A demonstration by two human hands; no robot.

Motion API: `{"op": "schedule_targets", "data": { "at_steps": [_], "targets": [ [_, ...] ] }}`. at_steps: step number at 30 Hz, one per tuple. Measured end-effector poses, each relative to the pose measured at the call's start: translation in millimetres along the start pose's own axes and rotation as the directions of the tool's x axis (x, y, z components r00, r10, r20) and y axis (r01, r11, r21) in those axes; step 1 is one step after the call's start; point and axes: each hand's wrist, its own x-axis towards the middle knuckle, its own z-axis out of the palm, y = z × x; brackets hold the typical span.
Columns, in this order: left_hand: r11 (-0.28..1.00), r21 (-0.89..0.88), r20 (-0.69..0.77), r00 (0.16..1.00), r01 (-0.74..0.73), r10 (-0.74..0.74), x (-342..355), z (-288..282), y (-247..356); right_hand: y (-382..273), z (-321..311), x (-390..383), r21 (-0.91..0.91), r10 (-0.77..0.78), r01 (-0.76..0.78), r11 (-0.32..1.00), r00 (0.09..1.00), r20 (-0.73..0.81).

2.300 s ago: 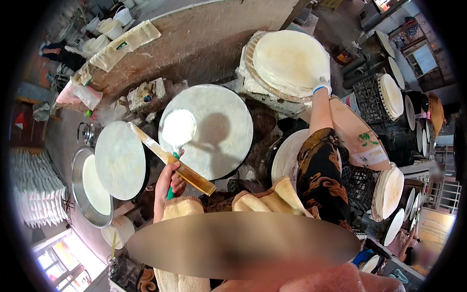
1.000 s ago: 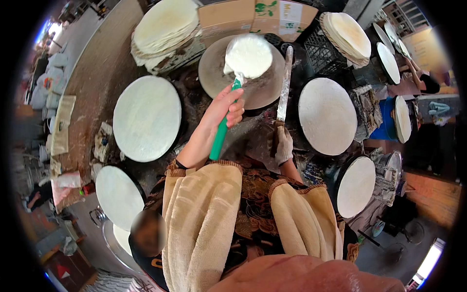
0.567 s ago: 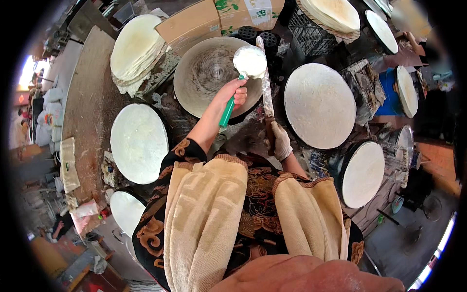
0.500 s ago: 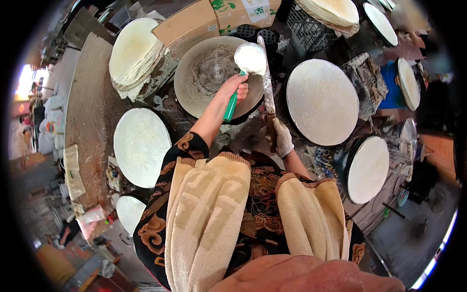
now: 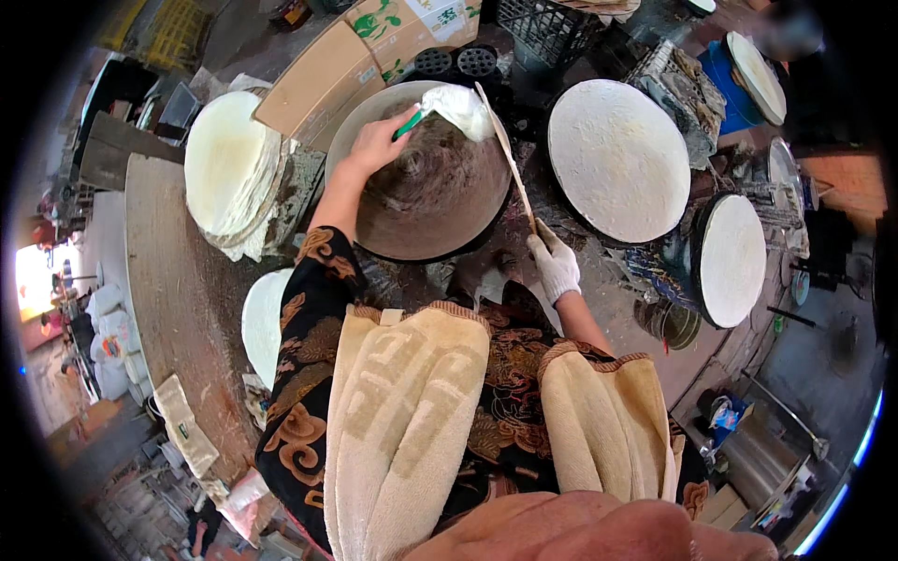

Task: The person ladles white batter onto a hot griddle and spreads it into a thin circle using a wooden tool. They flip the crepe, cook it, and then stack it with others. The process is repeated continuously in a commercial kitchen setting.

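As left fingers (image 5: pixel 384 138) cover it, ladle handle (image 5: pixel 409 122) partly hidden, cardboard (image 5: pixel 320 77) cropped above

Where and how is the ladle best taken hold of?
Probably by its green handle, coming from the person's left, where the left hand grips it: the handle slants toward that side, while the opposite end carries white batter.

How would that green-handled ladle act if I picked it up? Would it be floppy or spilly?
The ladle is probably heavier at its scoop end, where thick white batter coats it. It's likely stiff, because the bit of green handle showing looks straight. It could drip easily, since the batter looks wet and shiny.
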Motion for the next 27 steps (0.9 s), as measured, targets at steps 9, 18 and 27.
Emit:
{"op": "schedule_targets", "data": {
  "at_steps": [9, 18, 27],
  "targets": [
    [0.986, 0.101, -0.076, 0.987, -0.134, 0.142, -9.5, 2.9, -38.3, -38.1, 105.8, 40.9, 0.125, -0.163, 0.156, 0.98, 0.985, 0.052],
    [0.989, 0.095, -0.227, 0.97, 0.116, -0.092, -49.0, -5.5, -59.1, -52.9, 69.3, 31.5, 0.237, -0.218, 0.207, 0.949, 0.976, 0.022],
    [0.983, 0.085, -0.369, 0.922, 0.163, -0.121, -78.2, 8.1, -73.9, -59.5, 128.9, 37.6, 0.007, -0.206, 0.21, 0.978, 0.956, 0.21]
  ]
}}
